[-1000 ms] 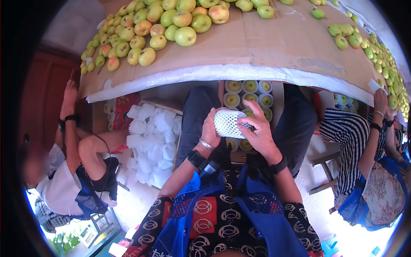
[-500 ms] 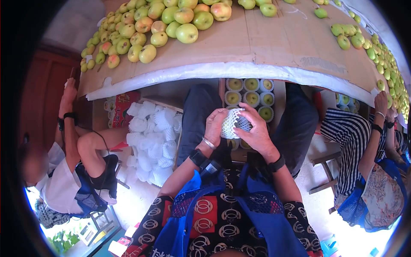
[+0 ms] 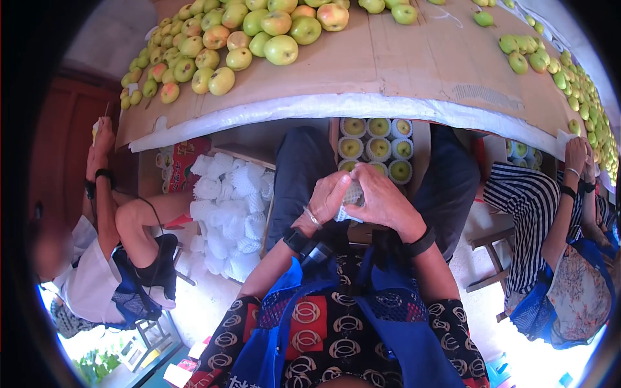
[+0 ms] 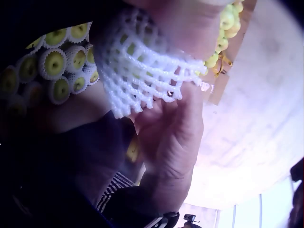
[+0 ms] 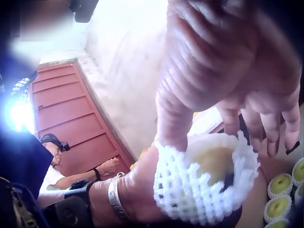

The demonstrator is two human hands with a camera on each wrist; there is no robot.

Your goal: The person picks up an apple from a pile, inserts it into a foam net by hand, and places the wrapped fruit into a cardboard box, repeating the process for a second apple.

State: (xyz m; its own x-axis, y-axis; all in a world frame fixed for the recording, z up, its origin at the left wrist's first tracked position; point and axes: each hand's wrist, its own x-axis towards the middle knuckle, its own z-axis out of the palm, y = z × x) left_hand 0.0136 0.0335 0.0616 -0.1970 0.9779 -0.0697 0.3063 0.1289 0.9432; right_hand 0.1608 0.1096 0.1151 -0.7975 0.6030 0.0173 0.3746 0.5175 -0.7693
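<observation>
1. From the head camera the wrapped fruit (image 3: 352,194) is almost wholly hidden — only a sliver of white mesh shows between the two hands. The left wrist view is dim and blurred at its edges.
2. The left hand (image 3: 328,196) and right hand (image 3: 381,200) close round the fruit from either side, above the lap and just in front of the box of packed fruit (image 3: 378,147). In the right wrist view, that hand's fingers (image 5: 237,121) curl down over the top of the foam net (image 5: 199,185), the thumb pressing its rim; the left hand cups it from below.
3. The net is white, soft, open-lattice foam with a frilled edge; a pale yellow-green skin shows through its mouth.
4. A pile of loose nets (image 3: 229,213) lies to the left, and green-yellow apples (image 3: 220,45) heap on the cardboard-topped bench (image 3: 414,64).
</observation>
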